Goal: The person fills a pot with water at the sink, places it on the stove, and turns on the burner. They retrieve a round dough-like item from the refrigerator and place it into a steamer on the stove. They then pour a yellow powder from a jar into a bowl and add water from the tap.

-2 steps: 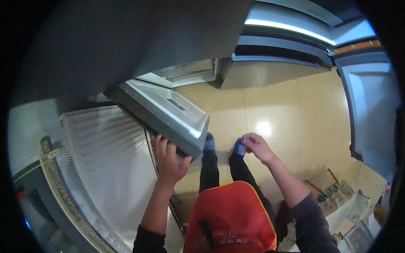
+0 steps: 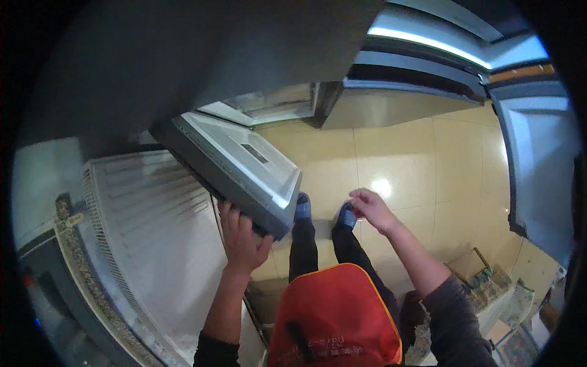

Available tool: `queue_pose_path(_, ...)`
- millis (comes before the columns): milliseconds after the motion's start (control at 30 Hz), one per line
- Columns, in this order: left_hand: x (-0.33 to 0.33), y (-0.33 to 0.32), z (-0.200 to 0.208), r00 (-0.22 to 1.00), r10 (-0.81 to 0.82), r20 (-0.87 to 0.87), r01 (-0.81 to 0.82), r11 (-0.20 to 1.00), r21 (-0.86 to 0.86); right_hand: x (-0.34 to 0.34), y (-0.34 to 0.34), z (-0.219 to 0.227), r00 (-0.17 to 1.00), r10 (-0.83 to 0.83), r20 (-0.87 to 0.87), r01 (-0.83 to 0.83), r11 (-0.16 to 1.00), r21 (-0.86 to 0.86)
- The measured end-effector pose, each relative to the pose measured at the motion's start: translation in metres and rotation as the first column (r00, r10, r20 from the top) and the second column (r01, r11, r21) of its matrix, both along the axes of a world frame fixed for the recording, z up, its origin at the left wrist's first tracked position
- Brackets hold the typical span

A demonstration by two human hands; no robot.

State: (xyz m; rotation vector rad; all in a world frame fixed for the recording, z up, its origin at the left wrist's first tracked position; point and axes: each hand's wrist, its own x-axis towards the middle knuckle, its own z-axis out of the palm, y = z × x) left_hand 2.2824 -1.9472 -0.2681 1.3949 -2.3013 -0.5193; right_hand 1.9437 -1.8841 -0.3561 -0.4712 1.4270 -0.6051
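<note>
My left hand (image 2: 241, 238) grips the near edge of a dark grey refrigerator door (image 2: 244, 183) that stands ajar at a slant. Its fingers lie along the outer side and the thumb is at the near corner. The door's white inner panel (image 2: 241, 150) faces up and to the right. My right hand (image 2: 372, 211) hangs in the air above my right slipper (image 2: 346, 215), apart from the door. Its fingers are loosely bent and slightly apart, with nothing seen in them.
A white ribbed radiator (image 2: 153, 244) stands close on the left. Ahead are a lit open compartment (image 2: 428, 46), a drawer front (image 2: 403, 107) and another open door (image 2: 541, 159) at the right. Pale tiles (image 2: 397, 159) cover the floor. Boxes and bags (image 2: 489, 287) lie at the lower right.
The door's near corner and my left hand have shifted slightly toward me. The right hand's fingers have loosened a little.
</note>
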Motion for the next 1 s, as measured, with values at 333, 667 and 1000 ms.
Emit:
queue_pose_path(333, 0.074, 0.089, -0.031, 0.9, 0.321, -0.294, -0.307, 0.947, 0.096, 0.055, -0.156, -0.094, 0.861, 0.299, -0.411, -0.435, 0.852, -0.291)
queue_pose_path(667, 0.075, 0.116, -0.061, 0.588, 0.78, -0.213, -0.795, 0.606, 0.022, 0.065, -0.253, -0.123, 0.599, 0.157, -0.785, -0.623, 0.707, -0.334)
queue_pose_path(1000, 0.06, 0.163, -0.094, 0.295, 0.944, -0.151, -0.813, 0.331, 0.479, 0.079, -0.292, -0.102, 0.289, -0.252, -0.924, -0.876, 0.32, -0.361)
